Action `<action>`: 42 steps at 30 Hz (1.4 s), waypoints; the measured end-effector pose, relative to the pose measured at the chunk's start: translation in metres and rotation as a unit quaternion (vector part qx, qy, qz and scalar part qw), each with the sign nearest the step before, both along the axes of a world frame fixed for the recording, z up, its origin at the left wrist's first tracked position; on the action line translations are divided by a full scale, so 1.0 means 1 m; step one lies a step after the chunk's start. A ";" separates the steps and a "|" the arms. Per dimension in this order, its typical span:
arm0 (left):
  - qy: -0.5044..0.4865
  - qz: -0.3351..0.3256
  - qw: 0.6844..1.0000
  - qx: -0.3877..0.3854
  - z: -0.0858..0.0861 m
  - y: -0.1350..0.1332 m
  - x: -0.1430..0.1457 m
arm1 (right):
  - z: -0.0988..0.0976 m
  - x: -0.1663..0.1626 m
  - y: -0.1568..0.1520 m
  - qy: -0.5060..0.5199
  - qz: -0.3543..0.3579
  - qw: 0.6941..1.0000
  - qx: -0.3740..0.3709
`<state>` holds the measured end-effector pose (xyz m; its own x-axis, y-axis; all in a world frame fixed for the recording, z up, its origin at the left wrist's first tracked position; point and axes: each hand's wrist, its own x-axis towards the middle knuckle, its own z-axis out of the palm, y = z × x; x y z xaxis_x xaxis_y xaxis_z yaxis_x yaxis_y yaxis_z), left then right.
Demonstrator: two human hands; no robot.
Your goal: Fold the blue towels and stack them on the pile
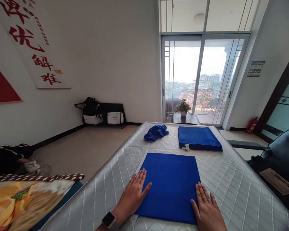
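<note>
A folded blue towel lies flat on the quilted silver table cover before me. My left hand rests along its left edge with the fingers stretched out and the thumb on the cloth. Along the right edge lies my right hand, fingers straight, thumb over the towel. Neither hand grips anything. Farther back on the right sits a stack of folded blue towels with a white tag at its front corner. A crumpled blue cloth lies to the left of that stack.
A chair with a potted plant stands beyond the table's far end. At the lower left is a printed blanket, with part of a person behind it. A dark armchair stands at right; bags sit by the wall.
</note>
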<state>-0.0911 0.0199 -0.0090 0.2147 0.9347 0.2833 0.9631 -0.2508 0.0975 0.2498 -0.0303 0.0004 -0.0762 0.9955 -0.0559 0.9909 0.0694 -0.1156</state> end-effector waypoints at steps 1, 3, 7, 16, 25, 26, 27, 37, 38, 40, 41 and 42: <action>0.005 -0.004 1.000 0.018 0.003 -0.002 0.003 | 0.000 0.000 0.000 0.003 -0.001 1.000 -0.002; 0.013 -0.035 0.998 0.060 0.011 -0.010 0.017 | -0.003 0.000 0.000 0.013 0.000 1.000 0.004; 0.037 -0.191 0.978 0.080 0.024 -0.032 0.071 | -0.011 0.001 0.000 0.026 -0.001 0.999 0.031; 0.069 -0.338 0.931 0.119 0.000 -0.045 0.141 | -0.002 0.002 -0.001 0.007 0.015 1.000 0.002; 0.108 -0.238 0.953 0.152 -0.007 -0.066 0.061 | -0.001 0.001 -0.001 0.002 0.004 1.000 0.003; 0.118 -0.223 0.954 0.162 -0.007 -0.069 0.052 | 0.000 0.001 -0.001 0.003 0.006 1.000 0.004; 0.128 -0.209 0.954 0.171 -0.008 -0.073 0.044 | 0.000 0.001 -0.001 0.004 0.007 1.000 0.004; 0.062 -0.130 0.975 0.169 -0.024 -0.091 0.009 | 0.005 -0.001 -0.002 -0.040 0.006 0.999 -0.022; 0.056 -0.124 0.977 0.163 -0.022 -0.092 0.008 | 0.004 -0.001 -0.002 -0.038 0.005 0.999 -0.022; 0.053 -0.105 0.980 0.159 -0.018 -0.094 0.007 | 0.003 -0.001 -0.002 -0.036 0.001 0.999 -0.021; 0.054 -0.093 0.981 0.162 -0.016 -0.095 0.006 | 0.002 -0.001 -0.001 -0.035 0.000 0.999 -0.019; 0.054 -0.083 0.981 0.167 -0.015 -0.096 0.005 | 0.001 -0.001 -0.001 -0.035 0.000 0.999 -0.016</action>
